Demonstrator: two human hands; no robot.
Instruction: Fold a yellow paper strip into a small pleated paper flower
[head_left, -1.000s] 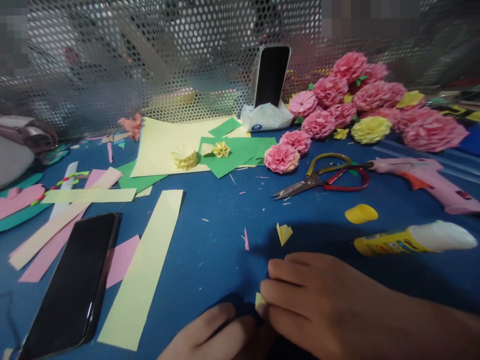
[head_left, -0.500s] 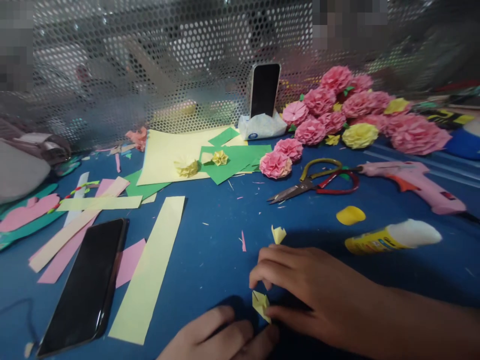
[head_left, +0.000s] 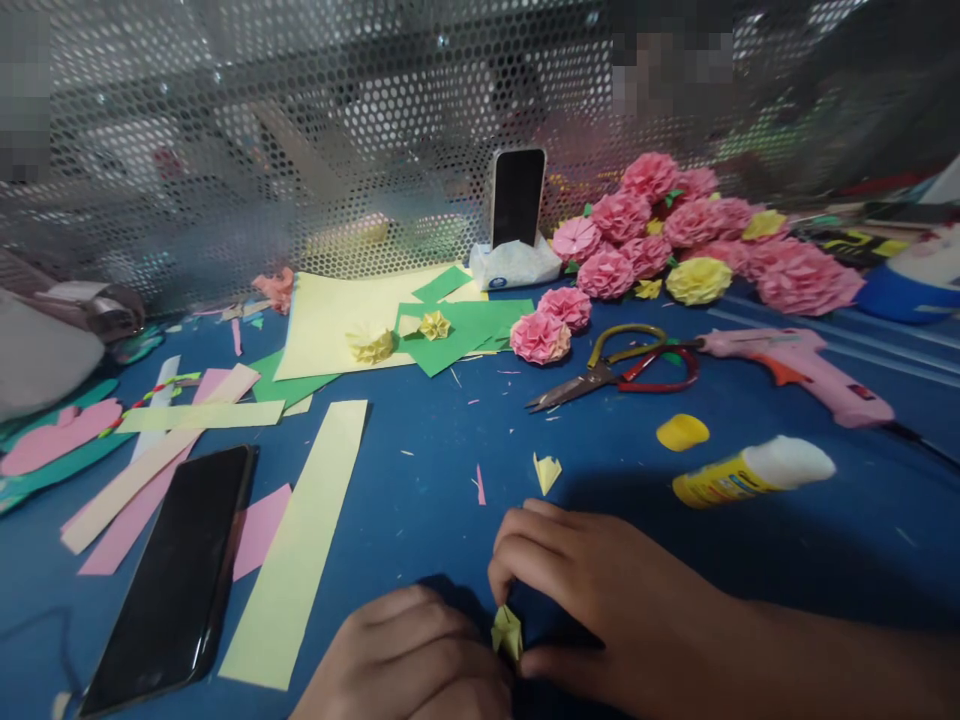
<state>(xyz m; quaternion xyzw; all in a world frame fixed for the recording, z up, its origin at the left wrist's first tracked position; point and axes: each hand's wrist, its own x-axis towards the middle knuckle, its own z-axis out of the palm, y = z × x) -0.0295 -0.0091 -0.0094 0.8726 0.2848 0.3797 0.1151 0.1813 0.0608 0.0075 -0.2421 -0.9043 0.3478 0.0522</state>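
Between my two hands, low in the view, is a small folded piece of yellow paper (head_left: pixel 507 634). My right hand (head_left: pixel 592 590) pinches it, with the index finger at its top and the thumb at its lower right. My left hand (head_left: pixel 409 655) is curled against its left side, and the fingertips there are hidden, so what they grip cannot be seen. A second small folded yellow paper piece (head_left: pixel 547 473) lies on the blue table (head_left: pixel 420 500) just beyond my right hand.
On the right lie an uncapped glue stick (head_left: pixel 750 472), its yellow cap (head_left: pixel 682 432), scissors (head_left: pixel 615 375) and a pink glue gun (head_left: pixel 802 370). Pink paper flowers (head_left: pixel 622 220) are heaped behind. Leftward are a phone (head_left: pixel 176 570) and a pale yellow strip (head_left: pixel 300 545). Another phone (head_left: pixel 517 195) stands upright.
My left hand has moved up and closer to my right hand, its fingers now curled against the folded yellow paper. The camera view has shifted slightly.
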